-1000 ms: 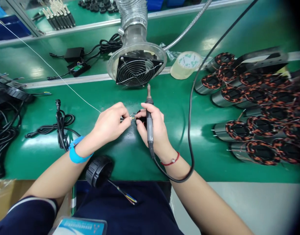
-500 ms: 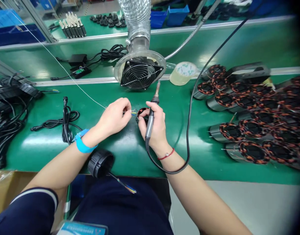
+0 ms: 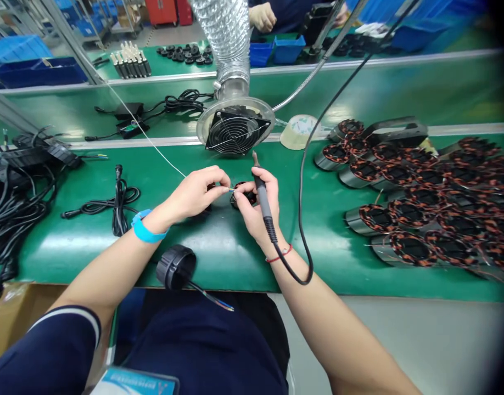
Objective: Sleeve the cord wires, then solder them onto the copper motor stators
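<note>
My left hand (image 3: 198,192) pinches thin wires (image 3: 231,189), some yellow and blue, at its fingertips. A thin pale strand, like solder wire (image 3: 161,153), runs from the upper left down to this hand. My right hand (image 3: 260,211) is closed around a soldering iron (image 3: 265,198), its tip pointing up and away. The thumb and forefinger of that hand meet near the same wires, close to the left fingertips. Beneath them sits a copper-wound motor stator (image 3: 238,198), mostly covered by my fingers. A black round cap (image 3: 176,267) with coloured wires lies at the table's front edge.
Several stators (image 3: 412,249) crowd the right of the green table. A fume extractor fan (image 3: 235,134) hangs ahead, beside a tape roll (image 3: 298,131). Black cables (image 3: 21,203) pile at left; a coiled cable (image 3: 119,200) lies nearer. A co-worker's hand (image 3: 263,17) shows beyond.
My left fingertips have come closer to my right fingers, over the stator. The soldering iron has swung so its tip leans left. The view has shifted, and a co-worker's hand now shows at the top.
</note>
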The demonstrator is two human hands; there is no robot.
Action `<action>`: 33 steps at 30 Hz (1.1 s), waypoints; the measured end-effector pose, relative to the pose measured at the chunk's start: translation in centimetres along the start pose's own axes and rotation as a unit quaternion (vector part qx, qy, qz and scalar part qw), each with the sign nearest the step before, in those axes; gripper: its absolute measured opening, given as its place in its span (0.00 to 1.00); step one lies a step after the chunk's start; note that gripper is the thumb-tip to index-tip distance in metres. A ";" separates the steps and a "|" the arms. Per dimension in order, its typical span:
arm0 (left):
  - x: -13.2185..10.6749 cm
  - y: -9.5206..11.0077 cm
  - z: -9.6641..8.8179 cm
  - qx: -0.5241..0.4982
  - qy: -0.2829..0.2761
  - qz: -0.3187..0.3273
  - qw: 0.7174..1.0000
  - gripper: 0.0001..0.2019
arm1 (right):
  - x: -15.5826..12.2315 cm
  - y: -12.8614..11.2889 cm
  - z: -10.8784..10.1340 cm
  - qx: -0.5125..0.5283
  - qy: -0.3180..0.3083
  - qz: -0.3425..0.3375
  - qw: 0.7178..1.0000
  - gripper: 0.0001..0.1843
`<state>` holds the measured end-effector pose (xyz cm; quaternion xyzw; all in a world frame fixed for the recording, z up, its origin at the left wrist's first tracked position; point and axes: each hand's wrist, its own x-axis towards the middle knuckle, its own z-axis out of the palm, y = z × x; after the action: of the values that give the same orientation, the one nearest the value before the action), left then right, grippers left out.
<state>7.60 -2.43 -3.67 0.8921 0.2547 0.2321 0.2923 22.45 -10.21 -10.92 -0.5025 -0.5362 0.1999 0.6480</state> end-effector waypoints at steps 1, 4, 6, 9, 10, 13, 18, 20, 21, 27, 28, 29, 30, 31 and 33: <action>0.0 -0.1 0.0 -0.009 0.000 0.004 1.000 0.05 | 0.0 0.0 0.0 0.008 0.003 0.004 1.000 0.27; 0.0 -0.4 -0.1 -0.037 0.000 0.000 0.999 0.04 | 0.0 0.1 0.1 0.020 0.004 0.009 1.000 0.27; 0.0 -0.5 -0.1 -0.051 -0.003 -0.006 0.999 0.04 | 0.0 0.0 0.0 0.022 -0.005 0.012 1.000 0.27; 0.0 -0.5 -0.2 -0.060 -0.013 -0.013 0.998 0.05 | 0.0 -0.3 -0.1 0.014 -0.013 0.010 1.000 0.28; 0.0 -0.4 -0.2 -0.060 -0.017 -0.015 0.998 0.05 | 0.0 -0.4 -0.1 0.012 -0.013 0.006 1.000 0.29; 0.0 -0.1 -0.3 -0.058 -0.030 -0.018 0.998 0.06 | 0.0 -0.8 -0.2 0.009 -0.015 -0.014 1.000 0.28; 0.0 0.2 -0.4 -0.029 -0.046 -0.025 0.998 0.07 | -0.1 -1.2 -0.1 -0.004 -0.006 -0.043 0.999 0.28; -0.2 0.2 -0.3 0.002 -0.057 -0.022 0.998 0.07 | -0.3 -1.2 -0.1 -0.025 0.005 -0.056 0.998 0.28; -0.3 0.3 -0.3 0.020 -0.066 -0.018 0.997 0.08 | -0.3 -1.2 0.0 -0.038 0.007 -0.060 0.997 0.27; -0.5 0.9 0.3 0.098 -0.082 -0.041 0.991 0.10 | -0.3 -0.8 -0.7 -0.080 -0.020 -0.059 0.995 0.26; -0.5 1.0 0.5 0.101 -0.078 -0.054 0.990 0.10 | -0.2 -0.8 -1.1 -0.086 -0.041 -0.050 0.994 0.27; -0.5 1.0 0.6 0.104 -0.074 -0.068 0.989 0.10 | -0.1 -0.8 -1.5 -0.095 -0.063 -0.041 0.993 0.27; -0.5 1.0 0.7 0.106 -0.072 -0.080 0.988 0.09 | 0.1 -0.8 -2.0 -0.108 -0.084 -0.033 0.990 0.27; -0.5 1.0 0.8 0.109 -0.071 -0.092 0.987 0.09 | 0.2 -0.9 -2.5 -0.124 -0.104 -0.030 0.986 0.28; -0.5 0.8 0.8 0.109 -0.072 -0.110 0.985 0.09 | 0.4 -1.0 -3.1 -0.156 -0.148 -0.048 0.975 0.29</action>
<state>7.94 -3.58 -3.86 0.8995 0.3533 0.1050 0.2346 25.14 -11.66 -9.63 -0.5359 -0.6742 0.1544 0.4842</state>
